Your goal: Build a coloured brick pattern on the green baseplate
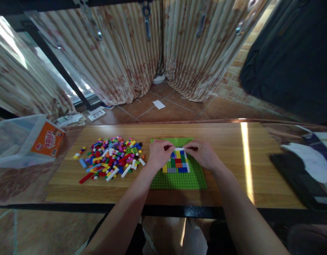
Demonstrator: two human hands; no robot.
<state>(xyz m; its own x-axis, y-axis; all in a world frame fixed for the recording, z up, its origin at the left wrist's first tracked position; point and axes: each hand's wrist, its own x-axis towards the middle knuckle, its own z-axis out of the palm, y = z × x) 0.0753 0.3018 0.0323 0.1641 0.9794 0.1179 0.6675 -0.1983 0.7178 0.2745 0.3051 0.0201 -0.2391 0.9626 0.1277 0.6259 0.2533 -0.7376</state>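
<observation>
A green baseplate (176,182) lies on the wooden table and carries a flat patch of coloured bricks (178,161) in red, blue, yellow, green, grey and white. At the far edge of that patch is a long white brick (179,149). My left hand (160,153) pinches its left end between thumb and fingers. From the other side my right hand (201,153) has its fingertips closed on the right end. Whether the white brick is pressed down or just above the plate, I cannot tell. The fingers hide part of the patch's far corners.
Left of the baseplate spreads a heap of loose bricks (113,157) in many colours. A clear plastic bin (17,141) with an orange label stands off the table's left end. A black flat object (293,177) with a white sheet (308,159) lies at the right end.
</observation>
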